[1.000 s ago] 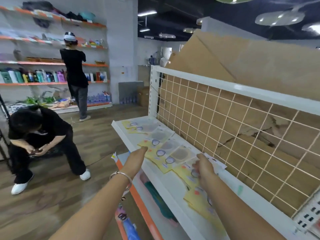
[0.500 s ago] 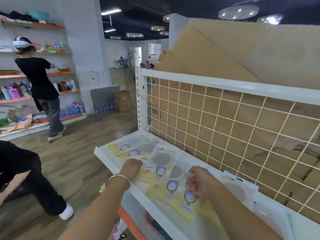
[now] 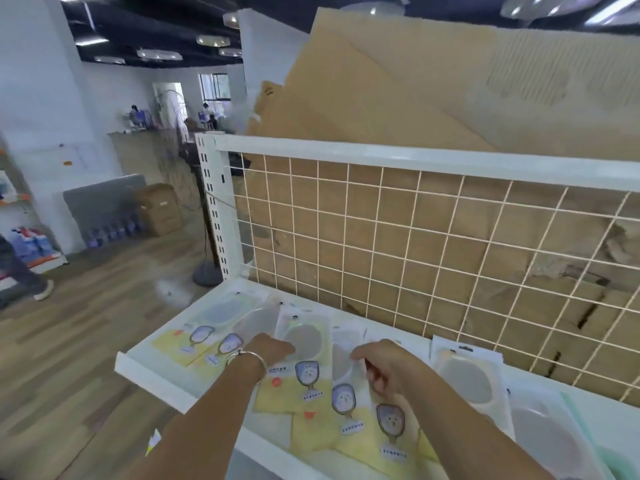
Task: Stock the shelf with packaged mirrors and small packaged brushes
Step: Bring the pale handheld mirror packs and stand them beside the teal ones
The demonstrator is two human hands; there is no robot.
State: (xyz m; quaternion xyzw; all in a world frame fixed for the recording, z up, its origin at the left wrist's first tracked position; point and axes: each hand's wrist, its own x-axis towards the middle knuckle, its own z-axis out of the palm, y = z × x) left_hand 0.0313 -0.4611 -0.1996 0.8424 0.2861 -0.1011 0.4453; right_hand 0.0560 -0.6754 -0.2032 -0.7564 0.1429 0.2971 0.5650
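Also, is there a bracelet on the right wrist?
No, the bracelet sits just behind the left hand; the arm behind the right hand is bare.

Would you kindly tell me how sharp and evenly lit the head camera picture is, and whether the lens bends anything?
Head view: the wide lens bows the white top rail and wire grid; the ceiling lights are blown out; the mirror packs look soft, their print unreadable; light on the shelf is even, without hard shadows.
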